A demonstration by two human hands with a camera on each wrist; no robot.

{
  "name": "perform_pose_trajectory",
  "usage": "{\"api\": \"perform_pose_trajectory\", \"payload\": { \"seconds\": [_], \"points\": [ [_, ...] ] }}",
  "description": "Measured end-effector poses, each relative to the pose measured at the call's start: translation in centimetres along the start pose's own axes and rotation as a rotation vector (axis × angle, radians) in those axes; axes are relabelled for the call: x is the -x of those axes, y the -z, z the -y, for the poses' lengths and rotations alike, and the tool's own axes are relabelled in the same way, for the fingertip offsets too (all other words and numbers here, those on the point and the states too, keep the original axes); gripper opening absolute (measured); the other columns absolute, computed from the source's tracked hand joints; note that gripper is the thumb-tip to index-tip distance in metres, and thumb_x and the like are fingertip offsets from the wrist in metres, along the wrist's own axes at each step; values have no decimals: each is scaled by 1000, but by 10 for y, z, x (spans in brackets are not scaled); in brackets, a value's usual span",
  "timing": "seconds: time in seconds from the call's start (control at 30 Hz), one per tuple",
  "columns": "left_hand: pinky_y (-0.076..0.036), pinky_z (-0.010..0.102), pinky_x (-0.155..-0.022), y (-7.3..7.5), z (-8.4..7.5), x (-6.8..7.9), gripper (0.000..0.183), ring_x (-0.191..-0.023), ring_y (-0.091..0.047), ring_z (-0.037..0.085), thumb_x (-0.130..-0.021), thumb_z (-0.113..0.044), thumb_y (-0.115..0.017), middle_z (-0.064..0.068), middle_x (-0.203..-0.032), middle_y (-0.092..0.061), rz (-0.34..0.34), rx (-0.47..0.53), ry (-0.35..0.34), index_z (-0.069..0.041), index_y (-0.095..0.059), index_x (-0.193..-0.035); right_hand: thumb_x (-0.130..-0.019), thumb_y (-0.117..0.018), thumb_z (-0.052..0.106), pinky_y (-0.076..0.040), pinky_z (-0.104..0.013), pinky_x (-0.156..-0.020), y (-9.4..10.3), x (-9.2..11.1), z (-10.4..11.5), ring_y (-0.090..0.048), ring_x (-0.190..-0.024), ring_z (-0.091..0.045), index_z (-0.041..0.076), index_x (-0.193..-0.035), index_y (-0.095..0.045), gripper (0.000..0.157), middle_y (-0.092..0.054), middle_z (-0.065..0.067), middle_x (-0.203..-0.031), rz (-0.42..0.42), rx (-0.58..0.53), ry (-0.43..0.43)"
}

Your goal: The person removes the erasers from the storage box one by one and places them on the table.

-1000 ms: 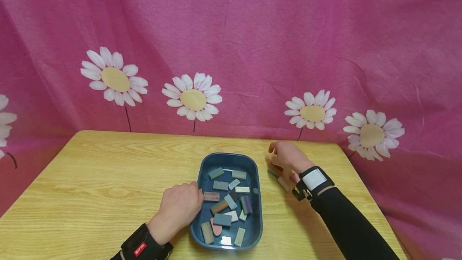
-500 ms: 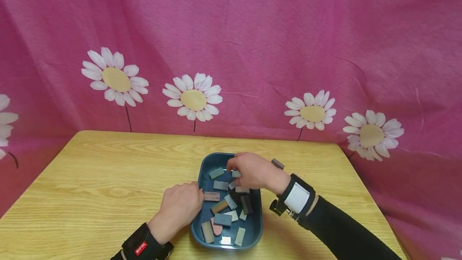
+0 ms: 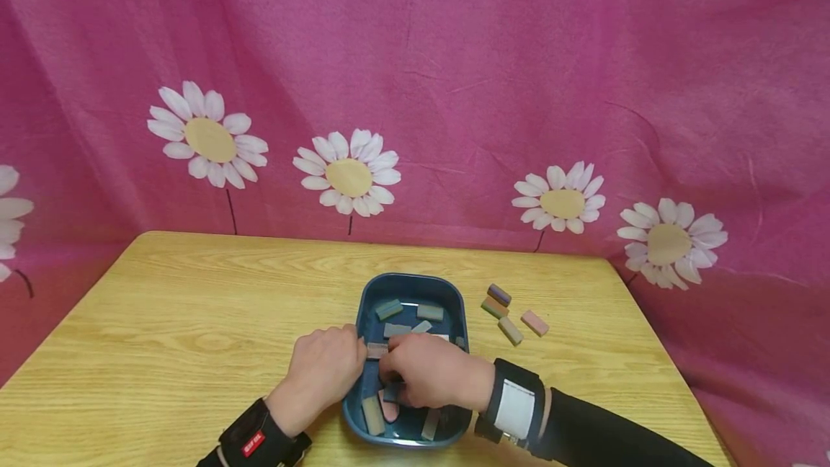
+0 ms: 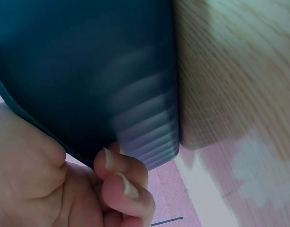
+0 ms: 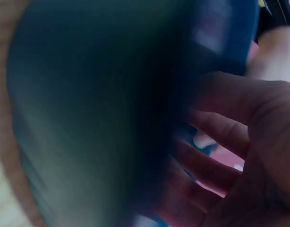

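A dark blue tray (image 3: 443, 281) with rounded corners stands on the table, holding several small coloured blocks, among them a green one (image 3: 389, 309) and a pale one (image 3: 373, 415). My left hand (image 3: 326, 370) grips its left rim; in the left wrist view the fingertips (image 4: 128, 189) curl against the outer wall. My right hand (image 3: 433, 372) reaches down into the tray's middle, over a dark grey-blue block (image 3: 392, 392) and a pink one (image 3: 389, 409). In the blurred right wrist view its fingers (image 5: 216, 165) pass behind the tray wall, fingertips hidden; I cannot tell whether they pinch a block.
Right of the tray, on the wooden table (image 3: 214, 308), lie a purple block (image 3: 499, 294), an orange-and-green block (image 3: 495, 307), a beige block (image 3: 510, 331) and a pink block (image 3: 534, 323). A pink cloth (image 3: 441, 92) with daisies hangs behind the table's far edge.
My right hand has moved left from the loose blocks on the table, over the tray's far part, then nearer and down into its middle. The left hand stays on the rim.
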State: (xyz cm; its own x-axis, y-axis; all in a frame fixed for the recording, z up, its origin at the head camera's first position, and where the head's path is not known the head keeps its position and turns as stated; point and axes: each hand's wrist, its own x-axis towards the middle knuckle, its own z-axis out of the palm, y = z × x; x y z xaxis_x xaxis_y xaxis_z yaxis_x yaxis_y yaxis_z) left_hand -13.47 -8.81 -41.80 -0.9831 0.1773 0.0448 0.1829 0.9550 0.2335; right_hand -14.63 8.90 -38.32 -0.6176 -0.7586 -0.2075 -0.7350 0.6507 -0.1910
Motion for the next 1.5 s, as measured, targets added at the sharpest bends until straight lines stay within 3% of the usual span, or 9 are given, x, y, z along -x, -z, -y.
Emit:
{"api": "perform_pose_trajectory", "payload": {
  "seconds": [0.17, 0.33, 0.67, 0.8, 1.1, 1.33, 1.5],
  "points": [
    [-31, 30, -43, 1, 0, 0, 31, -47, -44, 16, -96, -28, -51, 0, -56, -44, -1, 4, -2, -7, -59, -76, -76, -80, 19, -51, -22, -73, -11, -1, 2, -52, -75, -1, 27, -99, -73, 25, -59, 10, -88, 14, 4, 13],
    [-33, 31, -43, 2, -1, 0, 31, -47, -44, 16, -96, -28, -51, 1, -57, -45, -3, -8, 0, -7, -59, -76, -77, -79, 19, -50, -23, -72, -15, -1, 2, -52, -74, -1, 27, -99, -71, 25, -58, 10, -88, 4, 19, 18],
    [-33, 31, -44, 1, 1, 0, 32, -49, -44, 17, -97, -30, -52, 1, -58, -45, 18, -5, 10, -7, -59, -77, -76, -78, 13, -49, -21, -67, 2, 6, 4, -50, -71, -2, 22, -89, -72, 16, -58, 10, -80, -107, 8, 56],
    [-31, 30, -44, 1, 0, -2, 33, -48, -43, 17, -97, -32, -51, 1, -57, -43, 29, -1, 14, -6, -59, -78, -77, -77, 10, -50, -21, -69, 2, 7, 2, -51, -72, -3, 21, -91, -73, 19, -60, 8, -83, -91, -9, 39],
    [-30, 30, -43, -1, -1, -1, 32, -48, -43, 16, -97, -31, -51, 0, -57, -43, 41, 13, 6, -6, -60, -79, -77, -74, 9, -48, -22, -68, -13, 6, 1, -51, -72, -3, 26, -91, -70, 22, -58, 10, -82, 45, -30, -22],
    [-29, 29, -43, -1, 0, -2, 33, -47, -43, 16, -97, -31, -51, 0, -56, -42, 34, 11, 5, -7, -59, -77, -77, -75, 9, -46, -21, -66, -18, 8, 1, -50, -70, -3, 25, -88, -69, 20, -56, 10, -79, 30, 0, 7],
    [-29, 29, -43, -2, 0, -1, 33, -47, -42, 16, -97, -31, -51, 0, -56, -41, 23, 7, 3, -7, -59, -77, -78, -74, 7, -47, -20, -66, -8, 14, -2, -51, -71, -2, 23, -87, -71, 19, -60, 10, -81, -20, -31, 22]
  ]
}}
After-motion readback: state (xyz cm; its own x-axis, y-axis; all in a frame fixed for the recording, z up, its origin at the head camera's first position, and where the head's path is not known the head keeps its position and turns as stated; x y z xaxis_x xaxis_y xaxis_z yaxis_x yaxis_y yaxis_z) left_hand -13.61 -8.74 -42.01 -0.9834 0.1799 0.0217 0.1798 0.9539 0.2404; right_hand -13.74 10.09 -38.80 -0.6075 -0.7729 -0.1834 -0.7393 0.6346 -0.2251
